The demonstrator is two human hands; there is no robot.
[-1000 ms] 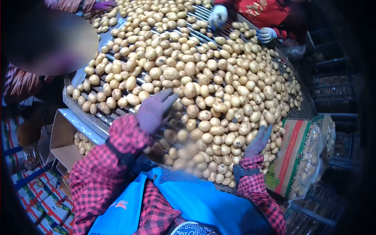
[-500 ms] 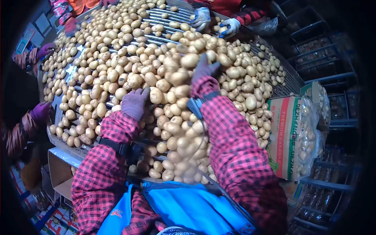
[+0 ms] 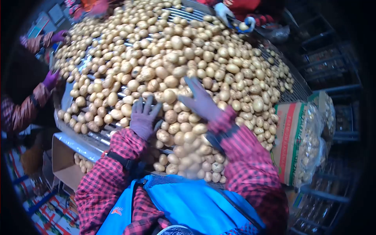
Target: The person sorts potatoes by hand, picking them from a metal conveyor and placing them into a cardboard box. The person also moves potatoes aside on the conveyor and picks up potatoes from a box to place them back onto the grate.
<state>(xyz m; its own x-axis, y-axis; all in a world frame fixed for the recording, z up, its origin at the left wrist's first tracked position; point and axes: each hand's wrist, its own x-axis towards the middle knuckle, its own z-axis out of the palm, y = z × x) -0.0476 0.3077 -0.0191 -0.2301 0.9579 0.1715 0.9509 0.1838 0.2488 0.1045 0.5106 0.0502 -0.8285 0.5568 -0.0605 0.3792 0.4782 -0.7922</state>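
A broad heap of pale potatoes [image 3: 231, 68] covers the slatted metal table [image 3: 184, 15] in front of me. My left hand [image 3: 144, 117], in a purple glove, lies on the near potatoes with its fingers spread. To its right, my right hand [image 3: 200, 100] wears the same kind of glove; its fingers are stretched out and point left across the heap. Both hands touch potatoes and neither grips one that I can see. Below the right hand, potatoes near the table's front edge are blurred.
A printed carton of bagged potatoes [image 3: 291, 141] stands at the right edge. Below left is an open cardboard box [image 3: 66, 156] with potatoes inside. Purple-gloved co-worker's hands [image 3: 51, 79] are at the left edge; another person's white-gloved hand [image 3: 244, 25] is at the far side, near a potato.
My right hand has drawn back toward me and opened flatter over the heap. My left hand's fingers have spread. Far potatoes have shifted, covering more slats, and the view has moved slightly.
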